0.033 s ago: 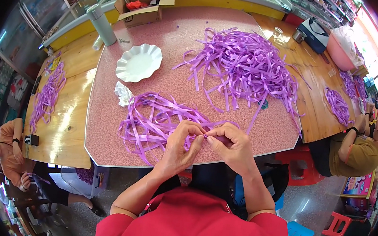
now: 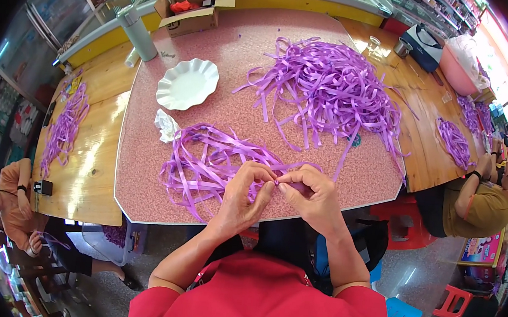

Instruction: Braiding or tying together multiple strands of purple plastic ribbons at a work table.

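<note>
My left hand (image 2: 247,195) and my right hand (image 2: 313,201) meet over the near edge of the pink speckled table (image 2: 239,51). Each has thumb and forefinger pinched together on a purple ribbon (image 2: 294,164), at a small bunched spot between the fingertips. Whether that spot is a knot I cannot tell, as the fingers cover most of it. Left of my hands, reaching partly behind the left one, lies a loose bundle of purple ribbons (image 2: 199,164). Farther off to the right spreads a large tangled heap of the same ribbons (image 2: 332,93).
A white scalloped dish (image 2: 188,84), crumpled tissue (image 2: 165,126), a green-grey bottle (image 2: 137,35) and an open cardboard box (image 2: 189,19) stand on the left half. Two people, one at the left wooden table (image 2: 95,138), another at the right wooden table (image 2: 418,112), sit near more ribbons.
</note>
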Action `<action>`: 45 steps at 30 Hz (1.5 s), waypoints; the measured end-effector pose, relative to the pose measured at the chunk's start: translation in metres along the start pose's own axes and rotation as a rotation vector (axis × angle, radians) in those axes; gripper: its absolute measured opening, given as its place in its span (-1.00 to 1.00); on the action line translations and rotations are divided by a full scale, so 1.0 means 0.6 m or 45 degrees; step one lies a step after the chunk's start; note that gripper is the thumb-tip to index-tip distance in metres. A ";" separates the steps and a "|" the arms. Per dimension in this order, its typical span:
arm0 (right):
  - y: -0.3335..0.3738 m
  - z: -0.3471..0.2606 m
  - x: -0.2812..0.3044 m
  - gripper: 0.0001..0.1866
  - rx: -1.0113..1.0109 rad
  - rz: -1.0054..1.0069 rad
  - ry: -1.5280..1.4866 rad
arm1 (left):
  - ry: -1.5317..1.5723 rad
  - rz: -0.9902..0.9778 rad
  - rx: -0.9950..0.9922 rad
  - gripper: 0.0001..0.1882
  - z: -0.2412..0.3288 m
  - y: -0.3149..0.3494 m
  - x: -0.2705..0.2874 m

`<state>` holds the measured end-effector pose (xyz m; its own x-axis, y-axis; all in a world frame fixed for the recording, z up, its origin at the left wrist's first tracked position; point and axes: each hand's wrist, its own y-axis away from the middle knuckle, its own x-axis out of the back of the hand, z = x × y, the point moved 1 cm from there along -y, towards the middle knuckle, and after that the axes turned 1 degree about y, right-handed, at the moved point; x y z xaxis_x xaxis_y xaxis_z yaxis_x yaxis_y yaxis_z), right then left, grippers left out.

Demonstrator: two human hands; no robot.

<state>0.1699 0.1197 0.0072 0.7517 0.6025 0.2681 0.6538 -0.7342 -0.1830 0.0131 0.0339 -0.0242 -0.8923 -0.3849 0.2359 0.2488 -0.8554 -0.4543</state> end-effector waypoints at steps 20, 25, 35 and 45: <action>0.003 0.004 -0.004 -0.85 -0.077 0.013 0.023 | 0.159 -0.076 0.220 -0.89 -0.016 0.011 -0.004; 0.006 0.012 0.004 -0.83 0.050 0.003 0.052 | 0.337 -0.072 0.338 -0.86 -0.023 0.016 -0.005; 0.010 0.012 0.005 -0.84 0.118 0.010 0.091 | 0.473 -0.147 0.466 -0.78 -0.012 0.013 -0.006; 0.012 0.007 0.022 -0.89 0.088 0.020 0.089 | -0.176 -0.276 0.062 -0.65 0.015 -0.017 0.023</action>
<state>0.1851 0.1238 0.0058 0.7555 0.5662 0.3297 0.6484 -0.7185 -0.2519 0.0018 0.0342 -0.0083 -0.8678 -0.2314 0.4397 0.0782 -0.9375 -0.3390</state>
